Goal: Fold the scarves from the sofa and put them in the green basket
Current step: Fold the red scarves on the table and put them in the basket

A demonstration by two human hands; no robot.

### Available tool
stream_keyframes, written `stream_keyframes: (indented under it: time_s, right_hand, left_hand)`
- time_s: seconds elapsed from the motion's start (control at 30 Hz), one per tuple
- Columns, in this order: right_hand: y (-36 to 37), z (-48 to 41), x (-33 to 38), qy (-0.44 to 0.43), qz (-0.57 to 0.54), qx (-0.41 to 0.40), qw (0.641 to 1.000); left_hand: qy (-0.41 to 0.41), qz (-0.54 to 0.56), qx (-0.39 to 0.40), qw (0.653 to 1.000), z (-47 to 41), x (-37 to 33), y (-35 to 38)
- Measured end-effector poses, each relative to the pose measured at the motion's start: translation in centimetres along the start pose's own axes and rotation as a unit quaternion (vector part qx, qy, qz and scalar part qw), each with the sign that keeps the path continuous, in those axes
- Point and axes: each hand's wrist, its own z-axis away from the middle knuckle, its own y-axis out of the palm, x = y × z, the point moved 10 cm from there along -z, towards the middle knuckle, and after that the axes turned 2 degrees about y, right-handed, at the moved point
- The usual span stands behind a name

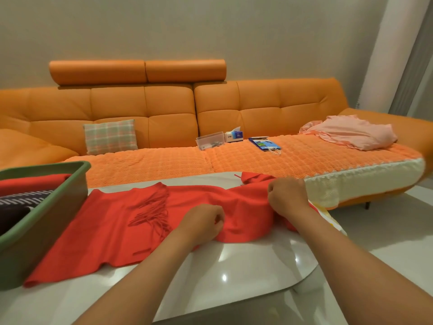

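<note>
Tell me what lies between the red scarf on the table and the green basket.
Nothing visible. The scarf lies on the table, its left end beside the basket wall; the left hand and right hand grip its right part. Folded scarves already lie in the basket.

- The scarf lies spread across the table, its fringe folded back onto its middle.
- The basket stands on the table's left end, just left of the scarf, with folded scarves inside.
- The sofa runs behind the table.
- On its seat, left to right: a cushion, a box, a tissue box, a bag, a heap of cloth.
</note>
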Motion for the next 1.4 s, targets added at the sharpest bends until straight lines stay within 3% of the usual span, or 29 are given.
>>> stream_keyframes:
  time_s: [0.07,0.13,0.17,0.23,0.3,0.33,0.43,0.5,0.57,0.67,0.73,0.87,1.07,1.13,1.2,1.3,1.4]
  right_hand:
    - [1.9,0.6,1.2,-0.047,0.111,0.069,0.990]
    - [2.6,1.2,2.7,-0.098,0.142,0.094,0.981]
    - [2.5,1.3,3.9,-0.131,0.126,0.083,0.980]
    - [1.9,1.8,6.3,-0.189,0.021,0.067,0.979]
    - [2.9,2.5,8.1,-0.204,-0.092,0.127,0.966]
    - [4.1,3.0,8.5,-0.196,-0.111,0.185,0.957]
    - [6.8,3.9,7.9,-0.164,-0.031,0.289,0.943]
    - [6.2,2.7,7.3,-0.155,0.036,0.238,0.958]
    - [5.2,1.0,7.1,-0.136,0.072,0.159,0.975]
    - [5.7,-0.9,7.7,-0.131,0.030,0.104,0.985]
    - [6.5,-2.5,8.2,-0.138,-0.006,0.092,0.986]
    - [8.3,-6.1,9.7,-0.167,0.062,0.079,0.981]
    - [10.1,-8.0,10.0,-0.144,0.205,0.097,0.963]
    - [9.4,-8.1,10.3,-0.151,0.165,0.090,0.970]
    - [8.0,-8.3,10.7,-0.163,0.049,0.077,0.982]
    - [6.3,-7.5,11.1,-0.169,-0.125,0.135,0.968]
    - [5.0,-6.0,11.8,-0.178,-0.190,0.188,0.947]
  left_hand:
    - [-0.016,0.047,0.027,0.998,0.2,-0.6,0.1]
    - [-0.030,0.131,0.085,0.987,0.4,-1.4,0.9]
    - [-0.033,0.168,0.096,0.981,0.4,-1.8,1.1]
    - [-0.028,0.188,0.041,0.981,0.1,-1.7,0.3]
    - [-0.010,0.124,-0.045,0.991,-0.4,-0.6,-0.7]
    - [-0.011,0.070,-0.037,0.997,-0.6,0.0,-0.2]
    - [-0.046,-0.059,0.162,0.984,0.3,2.1,3.7]
    - [-0.033,-0.063,0.214,0.974,0.9,2.1,4.4]
    - [-0.021,-0.028,0.190,0.981,0.5,1.8,3.5]
    - [-0.034,0.100,0.057,0.993,-1.7,2.6,0.6]
    - [-0.039,0.084,-0.002,0.996,-3.3,3.8,-0.7]
    - [-0.059,0.019,-0.027,0.998,-6.6,6.2,-1.1]
    - [-0.063,-0.009,-0.022,0.998,-10.1,8.1,-0.5]
    - [-0.050,-0.026,0.003,0.998,-10.6,8.0,0.3]
    - [-0.029,-0.018,0.010,0.999,-10.6,7.4,0.7]
    - [0.013,0.021,-0.057,0.998,-9.6,6.6,-0.7]
    - [0.029,0.009,-0.093,0.995,-7.7,7.1,-1.7]
